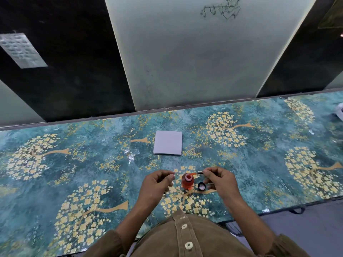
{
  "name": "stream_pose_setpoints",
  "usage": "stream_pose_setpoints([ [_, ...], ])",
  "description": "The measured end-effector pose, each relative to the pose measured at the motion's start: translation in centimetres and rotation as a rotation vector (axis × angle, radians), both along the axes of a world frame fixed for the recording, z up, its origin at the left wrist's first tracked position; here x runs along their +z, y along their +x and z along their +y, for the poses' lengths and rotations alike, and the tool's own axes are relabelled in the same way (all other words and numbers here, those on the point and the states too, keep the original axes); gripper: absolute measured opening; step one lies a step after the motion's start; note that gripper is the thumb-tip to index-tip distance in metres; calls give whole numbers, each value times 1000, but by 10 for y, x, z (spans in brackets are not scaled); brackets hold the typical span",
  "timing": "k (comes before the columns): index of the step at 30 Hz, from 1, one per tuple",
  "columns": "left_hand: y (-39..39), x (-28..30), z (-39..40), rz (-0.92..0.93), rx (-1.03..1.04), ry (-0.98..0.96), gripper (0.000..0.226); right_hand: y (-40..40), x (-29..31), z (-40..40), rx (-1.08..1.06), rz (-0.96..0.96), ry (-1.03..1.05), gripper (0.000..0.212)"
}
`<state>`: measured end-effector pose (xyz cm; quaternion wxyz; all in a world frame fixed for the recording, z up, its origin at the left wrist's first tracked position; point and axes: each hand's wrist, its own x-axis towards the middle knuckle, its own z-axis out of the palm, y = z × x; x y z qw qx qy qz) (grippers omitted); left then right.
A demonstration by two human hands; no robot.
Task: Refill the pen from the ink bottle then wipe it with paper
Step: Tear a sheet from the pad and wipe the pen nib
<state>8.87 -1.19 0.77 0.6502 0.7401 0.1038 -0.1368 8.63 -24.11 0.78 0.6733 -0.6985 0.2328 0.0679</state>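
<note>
Right under the lens is your brown corduroy shirt, buttons running up the middle and both sleeves pushed back from the forearms. Your left hand sits just left of the ink bottle, fingers curled in with the thumb against them; whether that grip has anything in it, I cannot tell from here. Your right hand is over on the other side of the bottle, and its grip is a tight pinch: thumb and forefinger closed on the dark end of the pen, the other fingers loosely bent below. The pen's thin orange part reaches leftward from your fingertips, and its far tip is right at the bottle's open mouth. The bottle stands upright on the tabletop, between your two hands, full of orange-red ink, with a pale ring round its neck. Its cap lies just to the right of the bottle, open side up, dark rim with a pale inside, sitting directly below your right fingers. Farther back, well apart from the hands, the paper rests flat on the tabletop, a square pale sheaf. The tabletop itself wears a glossy teal covering printed with yellow blossom trees. Beyond its far edge stands a pale wall panel with a black line sketch near its top.
</note>
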Motion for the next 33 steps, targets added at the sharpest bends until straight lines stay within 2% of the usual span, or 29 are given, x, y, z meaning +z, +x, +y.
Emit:
stream_pose_setpoints([
  [5, 4, 11, 0, 9, -7, -60, 7, 5, 21, 18, -72, 113, 403, 9],
  [10, 15, 35, -4, -54, 13, -132, 7, 16, 40, 51, 62, 179, 590, 23],
  [15, 16, 42, 1, -93, 143, -196, 10, 22, 45, 82, 222, 196, 578, 9],
  [22, 7, 29, 25, -61, 257, -119, 5, 30, 35, 107, 419, 188, 397, 9],
  [25, 5, 26, 35, -58, 311, -50, 5, 38, 34, 114, 584, 115, 227, 6],
  [29, 3, 23, 50, -61, 447, -22, 5, 81, 19, 114, 871, -181, -483, 7],
  [31, 1, 21, 56, -58, 483, -27, 5, 113, 9, 115, 951, -291, -755, 13],
  [33, -1, 20, 59, -54, 487, -42, 5, 141, -4, 117, 1051, -319, -975, 25],
])
